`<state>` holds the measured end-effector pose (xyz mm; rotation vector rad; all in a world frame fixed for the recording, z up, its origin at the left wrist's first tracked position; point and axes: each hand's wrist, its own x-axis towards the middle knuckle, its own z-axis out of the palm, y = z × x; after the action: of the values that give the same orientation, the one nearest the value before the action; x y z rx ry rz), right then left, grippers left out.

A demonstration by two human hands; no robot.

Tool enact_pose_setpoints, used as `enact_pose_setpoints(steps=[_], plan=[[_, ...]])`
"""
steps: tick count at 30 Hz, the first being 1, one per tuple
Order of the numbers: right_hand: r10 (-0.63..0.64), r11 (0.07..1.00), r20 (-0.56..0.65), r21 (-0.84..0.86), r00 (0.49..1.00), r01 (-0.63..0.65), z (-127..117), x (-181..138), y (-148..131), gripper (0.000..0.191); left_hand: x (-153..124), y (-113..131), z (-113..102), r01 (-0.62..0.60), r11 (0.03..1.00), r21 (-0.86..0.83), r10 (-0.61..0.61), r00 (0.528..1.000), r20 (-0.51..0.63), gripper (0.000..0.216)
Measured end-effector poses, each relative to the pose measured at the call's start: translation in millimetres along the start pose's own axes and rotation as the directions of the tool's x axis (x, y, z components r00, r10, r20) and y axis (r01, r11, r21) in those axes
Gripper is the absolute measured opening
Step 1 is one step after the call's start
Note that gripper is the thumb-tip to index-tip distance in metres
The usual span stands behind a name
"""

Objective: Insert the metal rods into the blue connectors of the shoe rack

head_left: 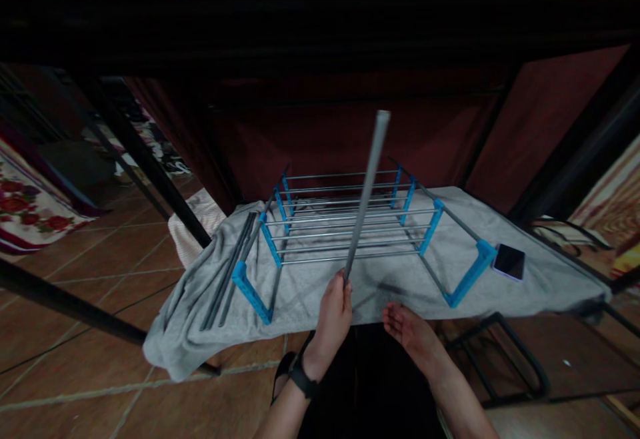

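Note:
A grey metal tube (367, 189) rises from my left hand (336, 306), whose fingers are wrapped round its lower end. It leans slightly to the right, in front of a rack (350, 231) of thin metal rods. Blue plastic connectors (473, 272) join the rack's rods and side tubes at both ends. My right hand (407, 329) is apart from the tube, palm turned up and inward with the fingers loosely curled, holding nothing. It hovers at the front edge of the grey cloth (385, 302) on which the rack stands.
Several loose dark grey tubes (230, 276) lie on the cloth left of the rack. A phone (509, 262) rests at the right. Dark metal posts (135, 146) stand at the left, and a black metal frame (500, 359) is low at the right. Behind is a dark red panel (320, 126).

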<state>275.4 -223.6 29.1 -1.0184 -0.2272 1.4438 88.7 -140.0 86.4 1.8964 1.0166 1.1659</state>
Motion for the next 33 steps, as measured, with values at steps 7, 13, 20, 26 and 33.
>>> enact_pose_setpoints(steps=[7, 13, 20, 26, 33], plan=[[-0.211, 0.977, -0.08, -0.036, 0.974, 0.208, 3, -3, -32, 0.036, -3, -29, 7, -0.093, 0.949, 0.301, 0.044, 0.985, 0.166, 0.042], [-0.332, 0.943, -0.179, -0.036, 0.926, 0.331, -1, -3, -39, 0.039, -4, -33, 4, -0.183, 0.792, 0.583, -0.048, 0.933, 0.358, 0.063], [-0.365, 0.923, -0.235, 0.036, 0.901, 0.384, -19, 1, -38, 0.039, -11, -51, 9, -0.289, 0.655, 0.698, -0.075, 0.894, 0.441, 0.063], [-0.323, 0.917, -0.348, 0.115, 0.88, 0.382, -51, 9, -20, 0.035, -18, -72, 3, -0.368, 0.625, 0.688, -0.044, 0.864, 0.502, 0.065], [-0.235, 0.953, -0.432, 0.073, 0.871, 0.294, -110, 16, 0, 0.028, -28, -88, -25, -0.276, 0.645, 0.713, -0.141, 0.874, 0.465, 0.058]])
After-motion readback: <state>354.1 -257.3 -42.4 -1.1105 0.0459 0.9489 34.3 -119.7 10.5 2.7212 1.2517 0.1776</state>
